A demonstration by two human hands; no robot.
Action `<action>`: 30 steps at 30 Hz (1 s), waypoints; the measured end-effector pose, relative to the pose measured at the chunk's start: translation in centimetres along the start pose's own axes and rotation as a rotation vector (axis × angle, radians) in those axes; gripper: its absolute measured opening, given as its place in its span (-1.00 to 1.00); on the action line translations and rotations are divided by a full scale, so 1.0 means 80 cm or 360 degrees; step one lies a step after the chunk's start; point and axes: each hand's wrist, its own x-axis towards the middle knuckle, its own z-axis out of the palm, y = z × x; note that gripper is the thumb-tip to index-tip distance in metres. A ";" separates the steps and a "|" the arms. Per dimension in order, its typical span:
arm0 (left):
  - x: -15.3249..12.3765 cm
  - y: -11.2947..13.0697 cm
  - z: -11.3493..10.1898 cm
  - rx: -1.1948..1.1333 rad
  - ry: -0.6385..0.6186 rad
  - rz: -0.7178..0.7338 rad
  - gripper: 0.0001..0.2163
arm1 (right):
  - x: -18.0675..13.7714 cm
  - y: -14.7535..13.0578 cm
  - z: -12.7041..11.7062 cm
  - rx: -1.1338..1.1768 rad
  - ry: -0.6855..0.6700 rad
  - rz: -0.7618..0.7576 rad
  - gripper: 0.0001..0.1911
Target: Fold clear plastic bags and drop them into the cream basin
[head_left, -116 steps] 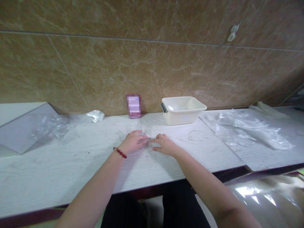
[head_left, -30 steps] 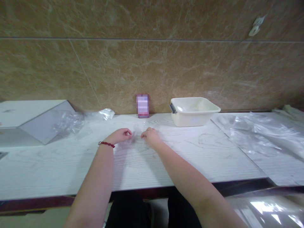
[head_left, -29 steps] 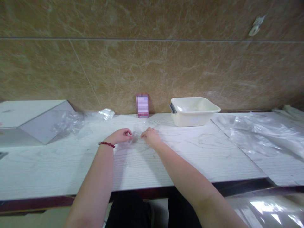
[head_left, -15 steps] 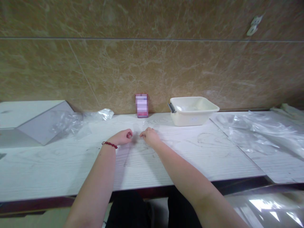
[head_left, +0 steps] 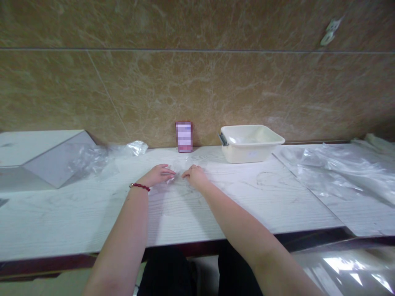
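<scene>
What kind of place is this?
Probably an indoor workroom, though I can't be sure. There's a long white wood-grain table along a brown marbled wall, with crumpled clear plastic and a cream plastic bin on it.

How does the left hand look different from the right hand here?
The left hand has a red bead bracelet at its wrist; the right hand has none. The left hand's fingers reach out fairly straight, while the right hand's look more bent. Both are close to some clear plastic on the white table.
</scene>
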 end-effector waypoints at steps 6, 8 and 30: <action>-0.003 -0.005 0.003 0.0128 -0.0119 -0.0056 -0.63 | 0.000 0.001 -0.001 -0.0005 -0.0026 0.0016 -0.71; -0.004 -0.006 0.003 0.0184 -0.0156 -0.0096 -0.59 | 0.000 0.002 -0.003 -0.0022 -0.0053 0.0052 -0.69; -0.013 -0.005 -0.012 -0.0161 -0.0108 -0.0107 -0.58 | -0.014 0.005 -0.054 -0.0113 -0.0065 0.0085 -0.72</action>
